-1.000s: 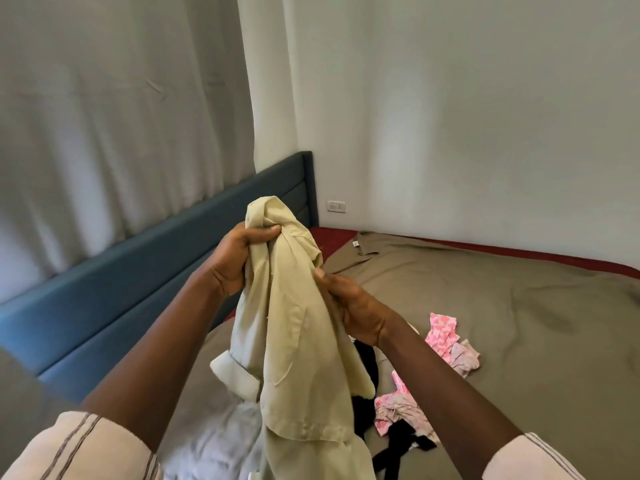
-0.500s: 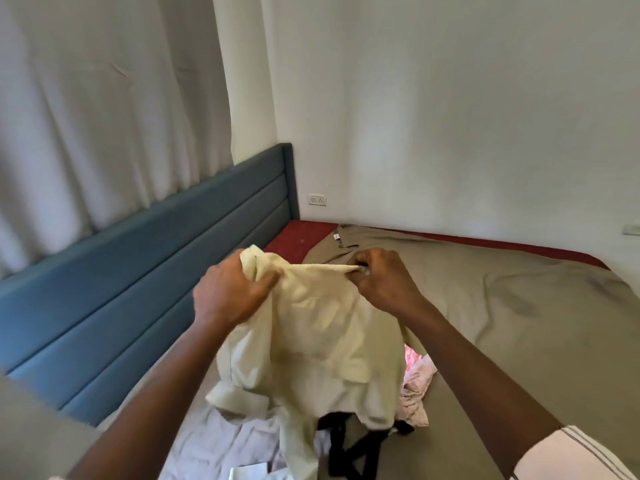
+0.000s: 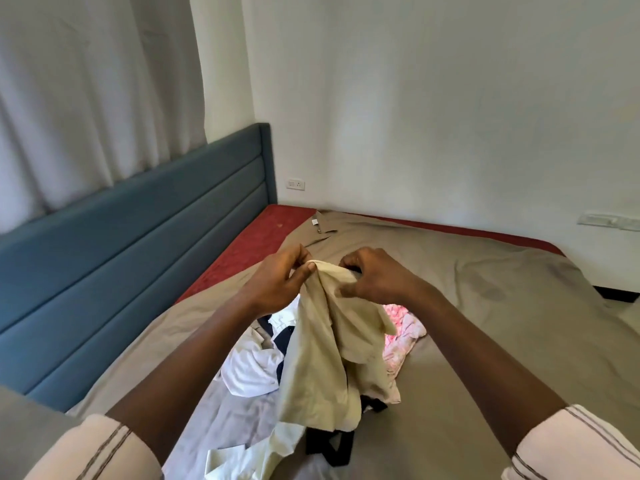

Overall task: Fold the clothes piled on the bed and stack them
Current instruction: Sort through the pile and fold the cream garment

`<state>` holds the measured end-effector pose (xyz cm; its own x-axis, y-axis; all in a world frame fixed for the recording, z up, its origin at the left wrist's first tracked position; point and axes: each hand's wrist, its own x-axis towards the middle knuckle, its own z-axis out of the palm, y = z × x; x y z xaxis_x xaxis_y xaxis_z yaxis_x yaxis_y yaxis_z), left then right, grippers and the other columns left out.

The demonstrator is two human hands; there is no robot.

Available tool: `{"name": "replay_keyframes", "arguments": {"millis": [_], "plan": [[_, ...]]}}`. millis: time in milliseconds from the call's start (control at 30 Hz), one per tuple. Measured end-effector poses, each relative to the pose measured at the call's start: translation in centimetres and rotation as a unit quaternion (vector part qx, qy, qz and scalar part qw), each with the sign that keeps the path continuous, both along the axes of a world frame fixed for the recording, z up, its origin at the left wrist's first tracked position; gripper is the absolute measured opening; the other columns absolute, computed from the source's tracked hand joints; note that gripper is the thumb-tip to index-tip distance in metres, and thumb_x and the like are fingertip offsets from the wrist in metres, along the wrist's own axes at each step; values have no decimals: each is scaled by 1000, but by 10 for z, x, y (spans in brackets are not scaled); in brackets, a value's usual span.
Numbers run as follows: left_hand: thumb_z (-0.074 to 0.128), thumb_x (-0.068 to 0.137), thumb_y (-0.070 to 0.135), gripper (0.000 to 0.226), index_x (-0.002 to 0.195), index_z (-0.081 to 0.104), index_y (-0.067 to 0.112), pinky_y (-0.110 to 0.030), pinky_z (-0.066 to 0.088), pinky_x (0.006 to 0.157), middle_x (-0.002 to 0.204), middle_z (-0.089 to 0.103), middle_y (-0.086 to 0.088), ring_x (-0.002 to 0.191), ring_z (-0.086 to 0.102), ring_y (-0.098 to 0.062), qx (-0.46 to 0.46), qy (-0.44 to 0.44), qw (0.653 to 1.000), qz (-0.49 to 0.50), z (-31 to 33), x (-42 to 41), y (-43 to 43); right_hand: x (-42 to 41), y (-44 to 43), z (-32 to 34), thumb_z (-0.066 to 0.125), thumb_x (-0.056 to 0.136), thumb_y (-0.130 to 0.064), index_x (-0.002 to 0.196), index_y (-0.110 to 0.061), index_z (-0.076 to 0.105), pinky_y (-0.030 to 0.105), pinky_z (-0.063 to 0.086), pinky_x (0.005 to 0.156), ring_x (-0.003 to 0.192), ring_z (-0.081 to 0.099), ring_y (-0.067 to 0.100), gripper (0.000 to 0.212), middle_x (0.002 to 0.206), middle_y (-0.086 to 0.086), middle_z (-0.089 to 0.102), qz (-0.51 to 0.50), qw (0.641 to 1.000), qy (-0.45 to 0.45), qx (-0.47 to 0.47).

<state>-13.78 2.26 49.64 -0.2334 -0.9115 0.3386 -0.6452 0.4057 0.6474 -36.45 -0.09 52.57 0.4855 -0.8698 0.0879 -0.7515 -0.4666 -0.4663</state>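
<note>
Left hand (image 3: pixel 277 284) and right hand (image 3: pixel 379 278) hold a cream fabric shirt (image 3: pixel 329 348) over a mixed clothes heap (image 3: pixel 251 365) on the brown-sheeted bed (image 3: pixel 485 327); blue padded headboard (image 3: pixel 138 244) left.

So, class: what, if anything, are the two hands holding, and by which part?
The cream shirt, by its bunched top edge: left hand pinches it, right hand grips beside; the rest hangs down.

Bed (image 3: pixel 485 306), taupe sheet (image 3: pixel 450 393), clothes pile (image 3: pixel 256 368)
</note>
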Motion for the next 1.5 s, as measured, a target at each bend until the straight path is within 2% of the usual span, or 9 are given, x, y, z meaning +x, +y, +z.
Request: {"name": "replay_keyframes", "arguments": {"millis": [100, 333, 600, 833, 933, 1033, 1167, 1367, 1500], "plan": [[59, 103, 27, 7, 99, 54, 24, -41, 51, 72, 88, 64, 2, 79, 59, -19, 4, -22, 1000, -12, -7, 0, -4, -16, -8, -3, 87, 77, -27, 81, -20, 71, 28, 42, 59, 65, 56, 11, 18, 74, -4, 67, 8, 992, 104, 67], [64, 98, 43, 22, 116, 69, 32, -44, 54, 77, 94, 72, 3, 85, 66, -19, 118, -84, 987, -65, -22, 1, -4, -27, -12, -16, 72, 87, -16, 88, -26, 78, 31, 47, 66, 74, 61, 12, 12, 80, -9, 69, -62, 997, -29, -45], [80, 88, 34, 14, 100, 74, 31, -39, 47, 68, 84, 67, -2, 75, 58, -18, 43, -82, 996, 13, -17, -2, -7, -48, -17, -46, 73, 86, -10, 101, -20, 74, 29, 44, 72, 88, 62, 21, 18, 91, -3, 63, -99, 990, 29, -97], [79, 90, 33, 23, 109, 68, 27, -19, 39, 65, 100, 63, 10, 87, 54, -9, 9, -311, 950, 9, -15, 1, -15, -53, -10, -69, 80, 83, -18, 93, -18, 74, 23, 39, 63, 78, 58, 14, 12, 85, -6, 64, -52, 998, 24, -7], [81, 88, 28, 22, 108, 71, 26, -31, 50, 75, 101, 67, 7, 92, 60, -15, 78, -362, 929, -12, -20, 18, -19, -59, -7, -71, 85, 79, -21, 80, -24, 68, 17, 38, 56, 65, 54, 6, 17, 76, -8, 64, -69, 996, -53, 12], [84, 85, 27, 15, 94, 72, 25, -39, 55, 81, 94, 71, 5, 89, 65, -19, 153, -292, 944, 7, -39, 33, -19, -59, -3, -71, 86, 77, -18, 72, -24, 59, 17, 35, 53, 56, 45, 4, 28, 65, -11, 54, -43, 992, -110, 46], [91, 76, 28, 30, 87, 64, 25, -42, 54, 71, 86, 69, 5, 80, 65, -21, 138, -168, 974, 62, -57, 33, -16, -56, -2, -75, 83, 78, -19, 74, -21, 52, 28, 31, 57, 59, 40, 9, 31, 68, -10, 49, -27, 999, -27, -20], [81, 87, 35, 21, 94, 62, 28, -32, 47, 70, 91, 61, 12, 83, 57, -13, 62, -378, 924, 1, -47, 44, -19, -84, -14, -73, 86, 77, -48, 80, -29, 53, 32, 32, 60, 76, 48, 15, 38, 77, -12, 51, -68, 988, 103, -92], [81, 88, 27, 9, 93, 75, 31, -36, 55, 80, 86, 72, 15, 83, 67, -7, 118, -293, 949, 11, -42, 60, -22, -110, -19, -84, 92, 71, -37, 81, -27, 68, 21, 35, 56, 71, 52, 7, 28, 76, -12, 56, -40, 996, 74, 36]]}}
